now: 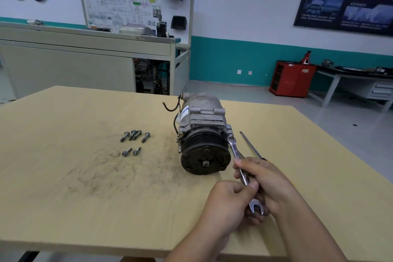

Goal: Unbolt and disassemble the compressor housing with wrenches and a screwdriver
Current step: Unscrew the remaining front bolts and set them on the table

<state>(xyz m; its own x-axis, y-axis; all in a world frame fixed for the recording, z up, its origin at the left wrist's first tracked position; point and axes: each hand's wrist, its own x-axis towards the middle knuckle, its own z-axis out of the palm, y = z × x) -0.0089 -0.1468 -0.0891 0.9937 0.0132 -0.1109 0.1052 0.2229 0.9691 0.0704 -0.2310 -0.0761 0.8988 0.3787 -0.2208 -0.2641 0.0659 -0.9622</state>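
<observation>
Head view: left grip (229,202), right grip (268,178) both grasping wrench (236,153) at compressor (202,132); 6 bolts (133,135) apart.

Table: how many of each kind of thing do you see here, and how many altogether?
Bolts: 6
Compressor: 1
Wrench: 1
Screwdriver: 1
Total: 9
</observation>
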